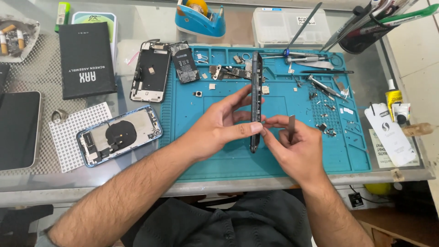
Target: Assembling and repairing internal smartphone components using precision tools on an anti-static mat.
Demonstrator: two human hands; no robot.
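My left hand (218, 124) grips a dark phone frame (255, 82), held on edge and upright over the blue repair mat (228, 160). My right hand (292, 145) touches the frame's right edge with its fingertips and also holds a thin flat metal tool (291, 127) between its fingers. Both forearms reach in from the bottom edge of the view.
Left of the mat lie a blue phone housing (120, 135), a stripped black phone body (151, 71), a black box (86, 59) and a tablet (18, 129). Small parts, screws, screwdrivers (325, 87) and tweezers sit on the mat. A tape dispenser (200, 19), clear parts box (290, 26), tool cup (366, 32) and glue tube (392, 97) stand behind and right.
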